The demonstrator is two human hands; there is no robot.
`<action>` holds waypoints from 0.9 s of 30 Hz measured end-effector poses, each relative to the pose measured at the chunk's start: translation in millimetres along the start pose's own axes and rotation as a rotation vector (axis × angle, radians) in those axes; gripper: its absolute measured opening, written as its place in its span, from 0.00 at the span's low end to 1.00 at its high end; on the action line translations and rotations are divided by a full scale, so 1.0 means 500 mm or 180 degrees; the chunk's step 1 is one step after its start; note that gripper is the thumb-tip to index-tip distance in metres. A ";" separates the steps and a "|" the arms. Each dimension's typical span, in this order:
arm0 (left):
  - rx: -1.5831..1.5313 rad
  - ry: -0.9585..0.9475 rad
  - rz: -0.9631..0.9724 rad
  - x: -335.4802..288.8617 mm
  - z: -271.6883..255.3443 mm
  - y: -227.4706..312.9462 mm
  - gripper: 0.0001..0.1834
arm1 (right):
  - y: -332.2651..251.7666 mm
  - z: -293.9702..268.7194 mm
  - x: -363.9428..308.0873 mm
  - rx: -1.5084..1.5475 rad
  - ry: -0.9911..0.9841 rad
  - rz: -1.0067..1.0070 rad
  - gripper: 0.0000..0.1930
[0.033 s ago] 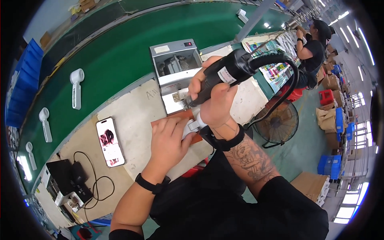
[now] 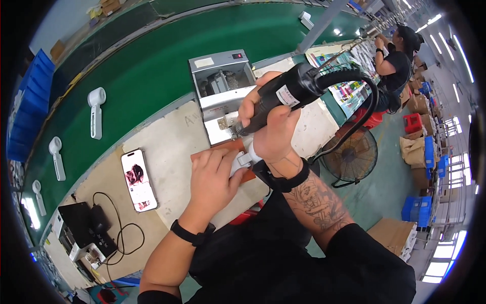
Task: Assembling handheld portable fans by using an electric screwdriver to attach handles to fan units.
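Black electric screwdriver (image 2: 291,96) slants across the center of the frame in a worker's right hand (image 2: 276,129), its fingers wrapped around the barrel and its nose close over the front of a gray screw feeder (image 2: 220,108); whether the tip touches the feeder cannot be told. Just below, the left hand (image 2: 211,175) lies over a white plastic device (image 2: 244,160) on a reddish-brown mat (image 2: 248,176), fingers close together and the thumb against the device's near edge. Both hands cover much of that piece.

A thick black hose (image 2: 372,109) loops from the tool's upper end down the right of center, crossing in front of a floor fan (image 2: 349,154). Left of the hands, a lit smartphone (image 2: 137,180) lies on the tabletop (image 2: 172,137), well apart from the work; at lower left sit a black box (image 2: 78,223) and a looped black cable (image 2: 123,245).

Beyond, a green conveyor belt (image 2: 152,71) arcs across the upper frame, bearing three white round-headed devices (image 2: 96,114) at left. A blue bin (image 2: 30,106) stands at upper left. At upper right, past a gray post (image 2: 324,25), a co-worker in black (image 2: 397,63) raises both hands; cardboard boxes and blue crates (image 2: 417,210) line the right side.
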State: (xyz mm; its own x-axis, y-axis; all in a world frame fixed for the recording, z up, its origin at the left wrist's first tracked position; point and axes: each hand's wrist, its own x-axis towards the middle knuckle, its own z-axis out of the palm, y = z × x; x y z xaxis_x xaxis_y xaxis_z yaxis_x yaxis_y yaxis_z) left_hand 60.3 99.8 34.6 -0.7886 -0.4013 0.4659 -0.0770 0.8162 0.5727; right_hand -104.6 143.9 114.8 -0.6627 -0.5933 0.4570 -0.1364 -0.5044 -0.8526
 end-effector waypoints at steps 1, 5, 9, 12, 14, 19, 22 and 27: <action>0.0024 -0.0026 0.0019 0.002 0.000 0.000 0.26 | 0.000 -0.003 0.001 -0.0018 -0.0053 -0.0059 0.46; 0.0016 -0.0067 0.0009 0.009 -0.002 0.003 0.26 | -0.011 -0.017 -0.017 -0.0112 -0.0141 -0.0102 0.44; 0.0109 -0.0073 0.0006 0.013 0.002 0.006 0.28 | -0.016 -0.026 -0.034 0.0218 -0.0090 0.0028 0.44; 0.0121 -0.0102 -0.0008 0.016 0.005 0.009 0.28 | -0.021 -0.029 -0.041 0.0628 0.0042 0.0129 0.44; 0.0109 -0.0114 -0.0016 0.019 0.006 0.010 0.27 | -0.023 -0.032 -0.043 0.0644 0.0049 0.0143 0.43; 0.0127 -0.0143 -0.0025 0.014 0.004 0.005 0.27 | -0.021 -0.032 -0.048 -0.0130 -0.0037 0.0239 0.47; 0.0228 -0.0205 -0.0150 0.002 -0.009 -0.002 0.28 | -0.001 -0.015 -0.067 0.0176 0.0057 0.0490 0.47; 0.0062 -0.0243 -0.0185 -0.016 0.005 -0.026 0.29 | 0.031 -0.035 -0.086 0.0101 -0.0055 0.0437 0.46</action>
State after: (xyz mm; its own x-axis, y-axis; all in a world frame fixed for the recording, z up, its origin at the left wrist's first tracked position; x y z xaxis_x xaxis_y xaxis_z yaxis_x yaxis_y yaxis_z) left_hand 66.2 93.5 21.5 -0.8266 -0.4160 0.3790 -0.1352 0.8006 0.5837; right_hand -91.2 172.6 77.2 -0.6607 -0.6687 0.3410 -0.0218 -0.4371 -0.8992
